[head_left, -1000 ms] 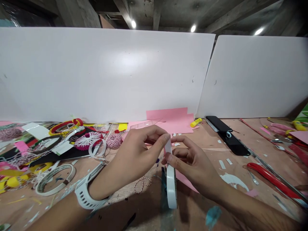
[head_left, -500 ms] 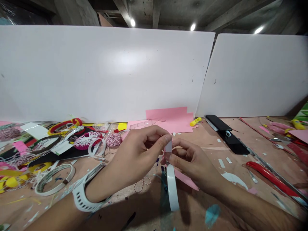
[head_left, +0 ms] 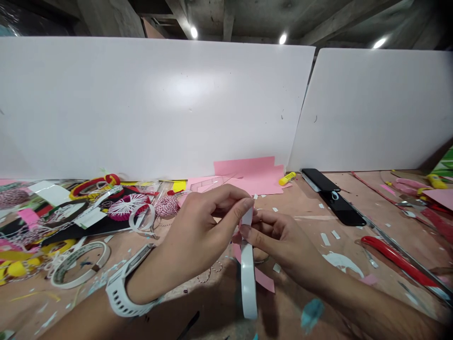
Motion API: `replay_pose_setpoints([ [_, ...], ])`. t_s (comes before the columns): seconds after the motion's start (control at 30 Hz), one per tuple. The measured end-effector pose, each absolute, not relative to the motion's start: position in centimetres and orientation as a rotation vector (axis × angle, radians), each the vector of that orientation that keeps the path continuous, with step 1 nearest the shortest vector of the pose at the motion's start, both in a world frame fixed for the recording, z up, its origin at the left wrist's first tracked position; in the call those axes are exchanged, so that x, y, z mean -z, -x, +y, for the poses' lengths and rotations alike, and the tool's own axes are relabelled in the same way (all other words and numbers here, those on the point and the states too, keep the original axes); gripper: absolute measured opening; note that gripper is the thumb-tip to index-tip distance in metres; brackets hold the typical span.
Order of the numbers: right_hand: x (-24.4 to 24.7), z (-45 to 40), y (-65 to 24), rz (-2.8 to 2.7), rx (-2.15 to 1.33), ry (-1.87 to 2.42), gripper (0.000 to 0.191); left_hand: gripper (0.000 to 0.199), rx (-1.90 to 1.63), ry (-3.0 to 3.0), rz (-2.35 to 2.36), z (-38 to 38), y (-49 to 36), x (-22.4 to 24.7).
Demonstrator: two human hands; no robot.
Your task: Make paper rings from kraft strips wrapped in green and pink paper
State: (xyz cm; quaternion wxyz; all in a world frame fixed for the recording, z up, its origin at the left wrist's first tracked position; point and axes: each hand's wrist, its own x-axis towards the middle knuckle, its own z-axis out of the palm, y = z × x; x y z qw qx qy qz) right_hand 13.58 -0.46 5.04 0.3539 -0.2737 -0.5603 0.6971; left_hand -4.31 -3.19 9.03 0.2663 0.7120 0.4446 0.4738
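Observation:
My left hand (head_left: 208, 226), with a white watch on its wrist, pinches the upper end of a glossy white strip (head_left: 248, 283) between thumb and fingers. Just right of it, my right hand (head_left: 279, 236) presses its thumb on the same strip a little lower down. From there the strip hangs in a curve toward me. Pink paper (head_left: 264, 279) shows behind the strip, below my right hand. Where the pink paper and the strip meet is hidden by my fingers.
A tape roll (head_left: 81, 264), yarn and string discs crowd the left. Pink sheets (head_left: 247, 179) and a glue stick (head_left: 287, 178) lie at the back. Phones (head_left: 341, 208) and a red-handled cutter (head_left: 396, 259) are at right, with paper scraps around.
The hanging part of the strip has swung slightly left and lower. The pink paper behind it has shifted left. Both hands keep their grip in nearly the same place.

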Motion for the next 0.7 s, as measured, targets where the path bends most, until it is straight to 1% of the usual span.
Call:
replay_pose_setpoints([
  [0.13,-5.2,-0.4,-13.7,-1.505,-1.759,0.739,0.03,0.01,-1.245,-1.918,1.196,-3.3,4.6,-9.4],
  [0.23,-5.1,-0.4,-13.7,-1.523,-1.744,0.744,0.026,0.025,-1.135,-1.924,1.2,-3.4,5.3,-9.9],
  [0.27,-5.1,-0.4,-13.7,-1.524,-1.745,0.736,0.026,0.026,-1.083,-1.955,1.2,-3.3,5.5,-10.0],
  [0.37,-5.0,-0.4,-13.6,-1.545,-1.748,0.722,0.027,0.005,-0.911,-2.094,1.187,-3.2,6.1,-10.1],
  [0.47,-5.2,-0.8,-13.8,-1.575,-1.733,0.773,0.032,0.014,-0.854,-2.161,1.22,-3.1,6.3,-10.0],
  [0.53,-5.5,-1.2,-13.9,-1.575,-1.731,0.812,0.041,0.015,-0.865,-2.168,1.259,-3.2,6.1,-10.1],
  [0.57,-5.7,-1.5,-13.9,-1.58,-1.734,0.824,0.049,0.016,-0.867,-2.165,1.271,-3.2,6.0,-10.2],
  [0.67,-6.0,-2.3,-13.9,-1.627,-1.737,0.849,0.08,0.019,-0.88,-2.135,1.276,-3.5,5.6,-10.8],
  [0.7,-6.0,-2.6,-13.9,-1.647,-1.707,0.857,0.087,0.019,-0.888,-2.135,1.277,-3.7,5.6,-11.1],
])
